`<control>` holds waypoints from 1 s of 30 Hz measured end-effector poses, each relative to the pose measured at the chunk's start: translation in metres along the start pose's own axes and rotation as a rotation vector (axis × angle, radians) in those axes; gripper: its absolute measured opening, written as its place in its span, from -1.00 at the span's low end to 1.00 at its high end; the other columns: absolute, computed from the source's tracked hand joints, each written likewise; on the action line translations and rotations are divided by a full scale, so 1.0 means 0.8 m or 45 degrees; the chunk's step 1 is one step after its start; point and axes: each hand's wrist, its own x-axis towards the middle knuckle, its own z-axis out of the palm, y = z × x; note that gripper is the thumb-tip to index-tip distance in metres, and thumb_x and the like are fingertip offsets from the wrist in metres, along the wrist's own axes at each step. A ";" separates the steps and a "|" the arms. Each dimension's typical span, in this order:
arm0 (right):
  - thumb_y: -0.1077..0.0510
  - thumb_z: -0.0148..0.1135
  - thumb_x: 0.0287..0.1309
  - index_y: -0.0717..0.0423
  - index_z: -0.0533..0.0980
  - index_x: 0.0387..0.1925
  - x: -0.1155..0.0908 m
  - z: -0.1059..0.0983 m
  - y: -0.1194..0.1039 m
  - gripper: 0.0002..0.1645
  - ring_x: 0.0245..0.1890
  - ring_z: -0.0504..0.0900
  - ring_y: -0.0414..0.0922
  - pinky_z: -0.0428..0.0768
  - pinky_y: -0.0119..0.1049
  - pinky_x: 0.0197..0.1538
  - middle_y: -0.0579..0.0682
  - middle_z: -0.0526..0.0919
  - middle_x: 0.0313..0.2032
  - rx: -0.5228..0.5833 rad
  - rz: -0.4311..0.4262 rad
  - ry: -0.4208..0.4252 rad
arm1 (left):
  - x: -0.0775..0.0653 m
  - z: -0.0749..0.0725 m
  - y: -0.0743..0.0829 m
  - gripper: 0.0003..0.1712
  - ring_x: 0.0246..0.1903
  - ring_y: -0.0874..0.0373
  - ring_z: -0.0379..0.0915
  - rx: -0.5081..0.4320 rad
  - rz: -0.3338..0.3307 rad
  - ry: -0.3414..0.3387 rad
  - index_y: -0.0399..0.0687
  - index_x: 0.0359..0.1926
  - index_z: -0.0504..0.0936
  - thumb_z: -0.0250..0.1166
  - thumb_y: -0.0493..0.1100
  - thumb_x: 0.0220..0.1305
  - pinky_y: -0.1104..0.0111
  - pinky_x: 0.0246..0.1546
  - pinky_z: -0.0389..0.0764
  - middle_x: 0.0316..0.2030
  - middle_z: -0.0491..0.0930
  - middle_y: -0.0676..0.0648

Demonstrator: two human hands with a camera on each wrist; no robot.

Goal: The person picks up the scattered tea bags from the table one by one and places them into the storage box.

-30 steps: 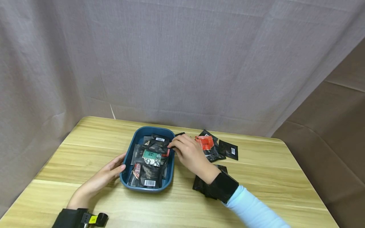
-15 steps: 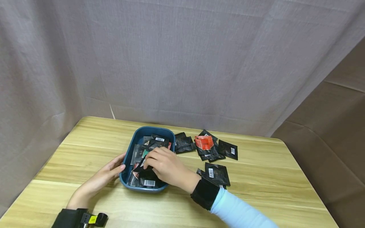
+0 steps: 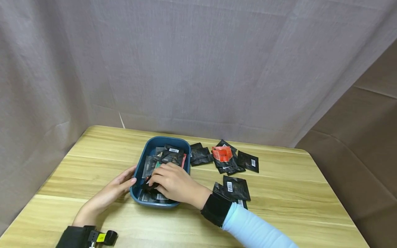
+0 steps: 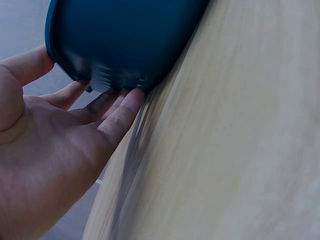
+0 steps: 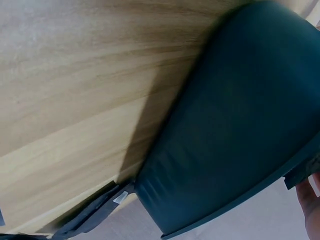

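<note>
A dark blue plastic bin (image 3: 139, 199) stands on the table, with several flat black sachets (image 3: 173, 155) lying in it. My left hand (image 3: 115, 187) holds the bin at its left side; in the left wrist view the thumb is at the rim and the fingertips press the outer wall. Over the bin's near half, my right hand (image 3: 173, 182) pinches a black sachet (image 5: 300, 175), low among the others. In the head view that sachet is mostly hidden by the fingers. Bits of green and red labels show between the sachets.
Right of the bin lie black sachets (image 3: 201, 156) close to its wall, a pile topped by a red-labelled sachet (image 3: 222, 154), and a single sachet (image 3: 248, 162). Another pile (image 3: 236, 188) lies nearer, beside the right wrist. A grey cloth (image 3: 198, 75) hangs behind the wooden table (image 3: 291, 193).
My right hand has moved from the bin's right rim leftward and nearer, carrying a black sachet down into the near half. My left hand has stayed at the bin's left side.
</note>
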 end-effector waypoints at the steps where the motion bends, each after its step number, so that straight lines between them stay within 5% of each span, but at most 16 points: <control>1: 0.16 0.35 0.20 -0.11 0.66 -0.19 0.000 0.000 0.000 -0.85 -0.07 0.56 -0.26 0.47 -0.41 0.08 -0.21 0.66 -0.16 0.010 0.007 -0.003 | 0.000 0.000 0.000 -0.26 0.42 -0.39 -0.17 0.001 0.000 -0.002 -0.40 0.52 -0.18 -0.05 -0.17 0.56 0.61 0.11 0.32 0.47 -0.17 -0.49; 12: -0.25 0.21 0.30 -0.13 0.66 -0.10 -0.006 -0.001 -0.004 -0.63 -0.06 0.55 -0.29 0.47 -0.41 0.14 -0.23 0.66 -0.11 0.067 0.037 -0.041 | -0.001 -0.001 0.001 -0.26 0.42 -0.36 -0.16 -0.004 0.003 -0.015 -0.38 0.53 -0.18 -0.06 -0.15 0.57 0.60 0.11 0.33 0.48 -0.16 -0.48; 30: -0.24 0.22 0.29 -0.10 0.64 -0.04 -0.022 -0.013 -0.003 -0.60 0.01 0.53 -0.26 0.46 -0.38 0.17 -0.19 0.64 -0.03 0.085 0.103 -0.075 | -0.001 0.000 0.000 -0.25 0.43 -0.37 -0.19 0.017 -0.011 0.014 -0.38 0.52 -0.15 -0.03 -0.14 0.55 0.60 0.11 0.31 0.48 -0.16 -0.48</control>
